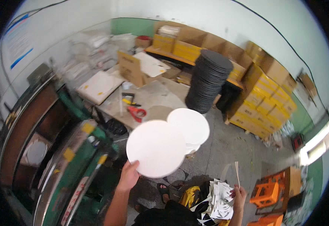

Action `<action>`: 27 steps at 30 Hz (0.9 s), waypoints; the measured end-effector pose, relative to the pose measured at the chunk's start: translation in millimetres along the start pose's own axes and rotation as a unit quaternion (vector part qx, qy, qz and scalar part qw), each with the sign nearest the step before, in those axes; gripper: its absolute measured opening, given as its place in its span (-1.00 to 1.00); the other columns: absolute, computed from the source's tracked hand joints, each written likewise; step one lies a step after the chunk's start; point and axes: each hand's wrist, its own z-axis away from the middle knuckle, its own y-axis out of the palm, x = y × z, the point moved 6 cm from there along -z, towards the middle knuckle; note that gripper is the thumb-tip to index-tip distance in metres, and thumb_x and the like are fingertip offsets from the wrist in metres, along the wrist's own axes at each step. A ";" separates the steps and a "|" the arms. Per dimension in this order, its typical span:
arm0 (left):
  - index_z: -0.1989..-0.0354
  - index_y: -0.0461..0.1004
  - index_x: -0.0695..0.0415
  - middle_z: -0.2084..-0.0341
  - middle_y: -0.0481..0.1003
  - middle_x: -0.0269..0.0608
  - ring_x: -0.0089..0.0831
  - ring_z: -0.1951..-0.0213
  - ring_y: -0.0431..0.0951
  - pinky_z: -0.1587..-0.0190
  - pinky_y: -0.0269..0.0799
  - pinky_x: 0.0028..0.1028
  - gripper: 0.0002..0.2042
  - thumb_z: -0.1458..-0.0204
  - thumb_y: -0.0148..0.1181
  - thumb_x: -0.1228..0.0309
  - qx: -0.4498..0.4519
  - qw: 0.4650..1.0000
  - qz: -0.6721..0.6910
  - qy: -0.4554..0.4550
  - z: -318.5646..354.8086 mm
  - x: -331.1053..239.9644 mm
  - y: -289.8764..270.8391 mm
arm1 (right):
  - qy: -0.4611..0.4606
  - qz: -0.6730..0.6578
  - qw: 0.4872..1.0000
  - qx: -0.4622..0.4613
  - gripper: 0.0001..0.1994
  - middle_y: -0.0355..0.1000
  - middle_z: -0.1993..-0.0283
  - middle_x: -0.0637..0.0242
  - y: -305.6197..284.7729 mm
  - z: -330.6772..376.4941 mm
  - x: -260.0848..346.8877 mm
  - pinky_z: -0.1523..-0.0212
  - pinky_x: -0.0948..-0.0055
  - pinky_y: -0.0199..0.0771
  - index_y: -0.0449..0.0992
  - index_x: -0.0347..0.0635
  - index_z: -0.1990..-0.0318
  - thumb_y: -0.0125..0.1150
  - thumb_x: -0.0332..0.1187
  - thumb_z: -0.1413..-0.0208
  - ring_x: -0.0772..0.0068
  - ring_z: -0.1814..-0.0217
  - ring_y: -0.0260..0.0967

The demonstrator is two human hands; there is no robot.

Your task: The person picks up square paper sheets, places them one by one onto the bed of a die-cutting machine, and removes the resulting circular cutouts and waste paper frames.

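My left hand [128, 177] grips the lower left edge of a white round disc [156, 148], its thumb on top. Partly behind that disc, more white round discs [191, 126] lie stacked at the table's near corner; what bears them is mostly hidden. Down at the right, my right hand [239, 196] is closed on a thin curved white offcut strip [237, 174] that sticks up from the fingers. Beside this hand lies a heap of white cut scraps [220, 201], with a yellow and black bag or sack [190, 196] next to it.
A tall stack of black discs [209, 79] stands beyond the worktable [157, 96], which bears red tape [137, 113] and a cardboard sheet [130, 69]. A green machine [70, 158] fills the left. Yellow-taped cartons [262, 101] and orange stools [265, 193] stand right.
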 end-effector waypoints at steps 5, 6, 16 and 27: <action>-0.19 0.20 0.18 -0.12 0.34 -0.12 -0.23 -0.15 0.37 -0.17 0.36 -0.17 -0.62 -0.23 -0.01 0.38 0.044 0.997 0.060 -0.030 -118.2 56.7 82.0 | 0.005 0.340 0.927 -0.157 -0.78 0.48 0.47 0.04 -67.9 -31.6 -52.8 0.46 0.15 0.41 0.46 -0.29 0.28 0.07 -0.28 -0.15 0.14 0.48 0.47; -0.20 0.15 0.18 -0.14 0.30 -0.11 -0.23 -0.15 0.35 -0.19 0.34 -0.15 -0.62 -0.24 -0.03 0.37 0.017 0.997 0.045 -0.057 -132.9 70.4 99.3 | 0.029 0.414 0.892 -0.181 -0.79 0.48 0.43 0.01 -76.6 -31.2 -76.3 0.42 0.09 0.42 0.46 -0.27 0.28 0.06 -0.28 -0.13 0.06 0.44 0.48; -0.30 -0.04 0.25 -0.19 0.19 0.05 -0.10 -0.19 0.30 -0.21 0.33 -0.10 -0.53 -0.28 -0.13 0.38 -0.071 0.987 -0.031 -0.137 -188.9 155.2 123.6 | 0.381 0.409 0.826 0.075 -0.51 0.38 -0.01 0.08 -24.2 9.7 -401.6 -0.03 0.06 0.35 0.30 -0.25 -0.08 0.12 -0.27 0.04 0.10 -0.01 0.35; -0.10 0.30 0.21 0.25 0.53 -0.12 -0.43 0.33 0.55 0.30 0.49 -0.44 -0.61 -0.22 0.02 0.21 -0.184 0.899 -0.395 -0.046 -42.1 42.0 11.4 | 0.298 0.086 0.822 0.478 -0.77 0.48 0.23 0.11 322.8 -152.3 -329.9 0.28 0.27 0.45 0.49 -0.16 0.23 0.05 -0.21 -0.14 0.21 0.27 0.46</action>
